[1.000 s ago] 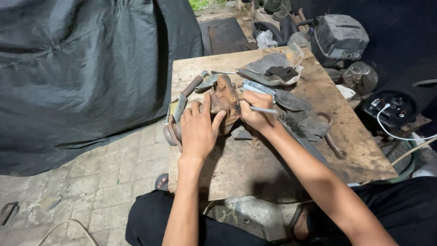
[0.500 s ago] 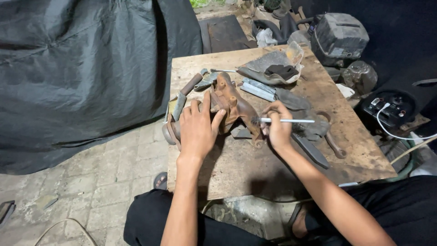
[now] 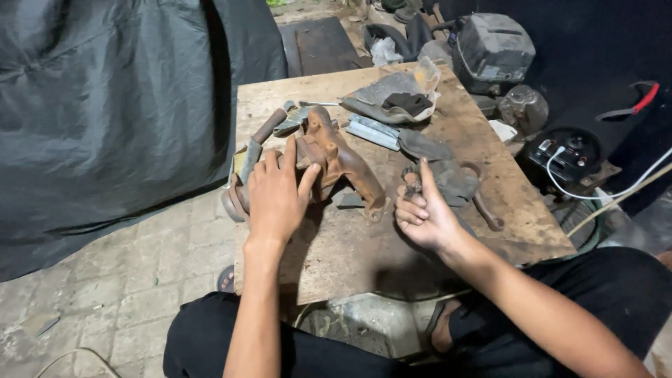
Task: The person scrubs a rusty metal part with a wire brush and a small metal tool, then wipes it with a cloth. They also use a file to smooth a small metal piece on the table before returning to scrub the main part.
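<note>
A rusty cast metal part (image 3: 346, 166) lies across the middle of a worn wooden board (image 3: 364, 248) that serves as a table. My left hand (image 3: 276, 199) rests flat on the part's left end, fingers spread over it. My right hand (image 3: 423, 217) is just right of the part's lower end, palm turned up, fingers curled and thumb raised. It grips a small brush (image 3: 408, 183); only the dark bristled tip shows above the fingers.
Grey rags (image 3: 392, 94), flat metal bars (image 3: 371, 131), a rusty pipe-like tool (image 3: 266, 129) and a wrench (image 3: 488, 208) lie on the board. A black tarp (image 3: 105, 105) hangs at left. A grey machine (image 3: 493, 49), a black device with white cable (image 3: 567, 154) and red-handled pliers (image 3: 630, 108) are at right.
My right hand drew back from the part towards me and turned palm up, with the brush handle now hidden in the fist. The left hand stays on the part. The camera shifted right.
</note>
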